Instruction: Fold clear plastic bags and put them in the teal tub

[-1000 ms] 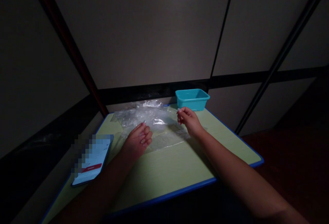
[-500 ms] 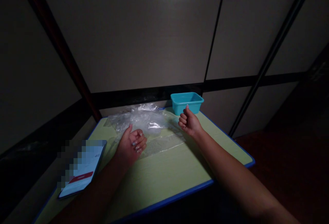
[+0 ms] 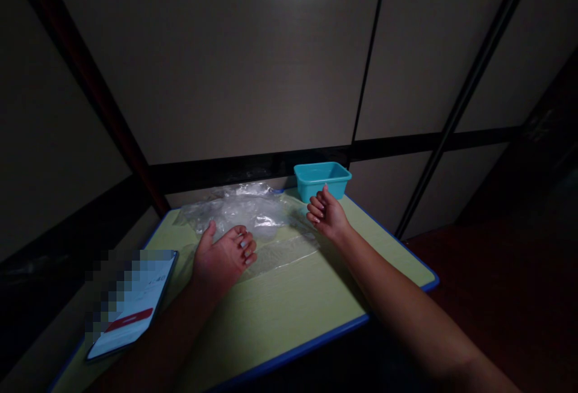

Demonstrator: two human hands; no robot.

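Observation:
My left hand (image 3: 224,254) hovers palm up over the table, its thumb spread and its fingers loosely curled apart, holding nothing. Behind it lies a crumpled clear plastic bag (image 3: 244,206), which reaches toward the middle of the table. My right hand (image 3: 327,213) is raised in front of a turquoise plastic basket (image 3: 321,185), with the thumb up and the fingers half curled and slightly apart; nothing shows in it. The basket stands upright at the back edge, and the part of its inside that shows holds nothing visible.
A tablet or phone (image 3: 135,315) with a lit, partly blurred screen lies at the left edge of the yellow-green table (image 3: 289,309), which has a blue rim. Panelled cabinet doors (image 3: 253,68) rise directly behind. Dark reddish floor shows at the right.
The fingers and thumb of my left hand have spread wider. My right hand's fingers have loosened from a tighter curl. The whole view has shifted slightly, moving the table and basket left.

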